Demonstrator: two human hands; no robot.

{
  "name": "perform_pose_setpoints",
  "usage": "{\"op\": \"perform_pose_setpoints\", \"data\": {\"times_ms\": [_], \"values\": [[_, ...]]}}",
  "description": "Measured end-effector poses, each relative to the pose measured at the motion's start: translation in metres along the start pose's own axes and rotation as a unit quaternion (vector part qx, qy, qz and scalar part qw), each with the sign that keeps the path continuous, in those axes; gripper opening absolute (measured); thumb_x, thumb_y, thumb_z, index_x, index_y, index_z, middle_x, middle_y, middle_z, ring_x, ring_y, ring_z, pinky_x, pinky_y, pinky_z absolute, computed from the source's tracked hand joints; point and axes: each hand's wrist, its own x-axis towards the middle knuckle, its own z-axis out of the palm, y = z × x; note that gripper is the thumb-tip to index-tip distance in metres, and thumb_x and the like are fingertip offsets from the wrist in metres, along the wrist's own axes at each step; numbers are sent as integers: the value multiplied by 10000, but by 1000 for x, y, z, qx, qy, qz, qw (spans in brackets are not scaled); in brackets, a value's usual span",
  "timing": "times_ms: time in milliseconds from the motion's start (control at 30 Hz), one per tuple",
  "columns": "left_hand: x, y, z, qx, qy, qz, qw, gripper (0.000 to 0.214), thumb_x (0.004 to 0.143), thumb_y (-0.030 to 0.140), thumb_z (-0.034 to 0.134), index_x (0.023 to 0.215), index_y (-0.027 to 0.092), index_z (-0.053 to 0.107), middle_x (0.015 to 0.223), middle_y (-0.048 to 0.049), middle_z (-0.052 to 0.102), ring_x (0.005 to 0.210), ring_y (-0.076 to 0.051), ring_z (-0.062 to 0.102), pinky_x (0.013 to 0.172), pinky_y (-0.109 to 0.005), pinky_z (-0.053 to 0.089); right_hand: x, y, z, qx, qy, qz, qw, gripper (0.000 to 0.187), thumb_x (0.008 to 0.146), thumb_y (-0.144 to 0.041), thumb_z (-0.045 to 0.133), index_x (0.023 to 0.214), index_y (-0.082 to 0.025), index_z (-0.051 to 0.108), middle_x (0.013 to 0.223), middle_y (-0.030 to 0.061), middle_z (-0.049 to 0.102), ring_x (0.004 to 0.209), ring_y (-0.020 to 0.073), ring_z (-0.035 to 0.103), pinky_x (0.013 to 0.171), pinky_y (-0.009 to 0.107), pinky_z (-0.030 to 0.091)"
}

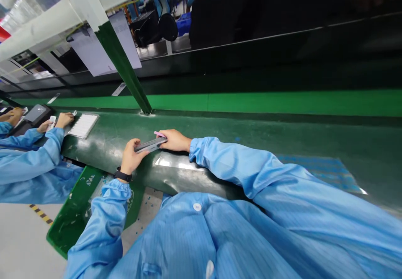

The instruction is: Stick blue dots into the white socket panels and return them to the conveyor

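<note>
A flat grey device (150, 145), thin and slab-like, is held between both hands just above the green workbench (188, 124). Its exact kind is too small to make out. My left hand (131, 156), with a black band at the wrist, grips the device's left end. At its right end my right hand (173, 140) has its fingers closed on the device. A small pink strip (160, 134) sticks out by the right hand's fingers; how it is held is unclear. Beneath the hands lies a shiny clear sheet (179, 161) on the bench.
A green bin (67, 224) stands below the bench at left. A co-worker's hand (64, 120) is by a white tray (83, 125). A green post (125, 69) rises from the bench's back. A blue-striped sheet (320, 172) lies at right.
</note>
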Motion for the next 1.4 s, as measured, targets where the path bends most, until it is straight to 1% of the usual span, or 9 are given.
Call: {"op": "perform_pose_setpoints", "data": {"times_ms": [200,400,500,633,800,1000,1167,1267,1400], "values": [[1,2,5,-101,54,-40,993,168,664,345,648,741,215,575,706,29,617,706,-173,584,711,-287,466,9,-14,5,-39,46,32,998,195,745,-178,771,925,-165,697,867,19,711,798,169,638,710,250,401],[1,3,-3,-186,72,-85,976,305,617,430,689,786,206,568,705,31,609,661,-160,570,629,-266,453,29,-35,-27,-5,74,-11,997,498,672,-255,840,1132,-166,673,1053,37,728,934,201,664,800,276,448],[-1,1,8,-216,56,-129,966,339,642,457,671,816,191,554,722,-1,638,644,-171,606,612,-291,494,23,-32,-51,20,132,13,991,473,706,-345,817,1110,-150,668,1075,50,724,927,199,659,804,291,458],[-5,-5,14,-172,47,-190,965,265,658,380,658,796,198,525,702,-30,642,685,-219,650,641,-344,527,-16,-14,-86,-34,160,59,985,271,728,-352,770,900,-159,689,910,32,714,812,187,635,753,295,443],[-6,-9,2,-27,50,-205,977,282,683,360,662,864,239,483,819,-78,660,899,-335,667,832,-472,519,-91,3,-115,-108,157,149,970,253,711,-367,747,867,-175,695,734,-9,647,650,159,566,657,287,404],[-2,-2,-5,92,-5,-152,984,265,745,384,586,900,169,589,1080,-250,669,1206,-455,560,1028,-572,411,-165,6,-124,-143,239,224,934,301,743,-420,715,920,-176,710,638,-27,576,562,145,508,589,285,375],[-1,6,-9,146,-2,-44,988,601,782,528,575,1201,98,589,1281,-281,606,1339,-466,449,1085,-606,349,-202,4,-123,-182,269,285,902,284,789,-411,695,955,-182,716,645,-17,597,575,153,534,598,285,402],[7,9,-8,172,-30,14,984,717,722,610,636,1244,122,578,1254,-280,626,1255,-485,525,975,-607,451,-215,7,-122,-253,244,301,886,278,807,-402,698,965,-174,718,769,37,668,716,205,625,683,303,462],[24,10,-8,161,-60,16,985,640,723,567,630,1200,143,584,1179,-264,665,1166,-478,604,926,-586,501,-230,18,-114,-332,120,281,893,421,730,-378,803,1069,-142,727,1115,137,678,1042,306,652,889,348,500]]}}
